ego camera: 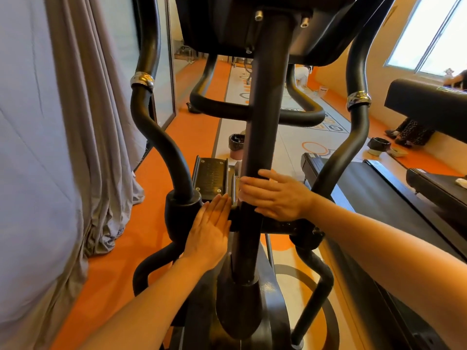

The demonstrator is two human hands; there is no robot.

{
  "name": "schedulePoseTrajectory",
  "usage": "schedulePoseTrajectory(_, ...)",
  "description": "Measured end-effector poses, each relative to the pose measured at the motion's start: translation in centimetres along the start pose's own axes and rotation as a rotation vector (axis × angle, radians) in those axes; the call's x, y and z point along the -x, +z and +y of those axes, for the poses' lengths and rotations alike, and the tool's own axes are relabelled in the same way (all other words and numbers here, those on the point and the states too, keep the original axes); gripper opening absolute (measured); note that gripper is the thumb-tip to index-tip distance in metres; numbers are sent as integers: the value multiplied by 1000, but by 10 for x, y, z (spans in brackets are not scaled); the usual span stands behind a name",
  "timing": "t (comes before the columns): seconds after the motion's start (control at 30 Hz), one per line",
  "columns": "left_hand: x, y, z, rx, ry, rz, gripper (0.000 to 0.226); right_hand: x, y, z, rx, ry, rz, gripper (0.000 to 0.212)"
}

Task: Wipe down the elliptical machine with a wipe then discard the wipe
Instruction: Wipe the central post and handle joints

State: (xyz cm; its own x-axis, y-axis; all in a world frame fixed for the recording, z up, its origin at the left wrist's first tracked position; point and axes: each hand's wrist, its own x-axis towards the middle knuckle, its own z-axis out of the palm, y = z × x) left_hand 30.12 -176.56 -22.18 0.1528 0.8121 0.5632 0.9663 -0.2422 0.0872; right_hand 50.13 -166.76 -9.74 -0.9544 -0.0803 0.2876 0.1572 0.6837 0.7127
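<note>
The black elliptical machine fills the view, its thick central post (pixel 262 117) running from the console down to the base. My right hand (pixel 275 195) is wrapped around the post at mid height from the right. A pale sliver between its fingers looks like the wipe (pixel 273 181) pressed against the post; the rest of the wipe is hidden under the palm. My left hand (pixel 213 223) lies flat with fingers together, just left of the post, over the crossbar joint, and holds nothing. A black pedal (pixel 211 176) sits just beyond its fingertips.
Curved moving handlebars (pixel 161 137) (pixel 353 137) rise on both sides of the post. A grey curtain (pixel 75 147) hangs at the left. A treadmill (pixel 379 203) stands to the right. A small lined waste bin (pixel 236 145) sits on the floor beyond the pedal. People are at the far right.
</note>
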Motion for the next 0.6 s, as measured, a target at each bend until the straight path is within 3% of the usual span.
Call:
schedulePoseTrajectory(0.13,0,-1,1,-24,-20,-4,55,-11,-8,25,80,102,44,44)
schedulePoseTrajectory(0.27,1,1,0,-11,-19,-8,54,-12,-3,2,-7,229,47,47)
schedulePoseTrajectory(0.47,2,2,0,-36,4,15,56,-10,-13,31,30,-6,24,42)
schedulePoseTrajectory(0.6,2,1,0,-38,-1,19,55,-19,-22,52,87,154,59,45)
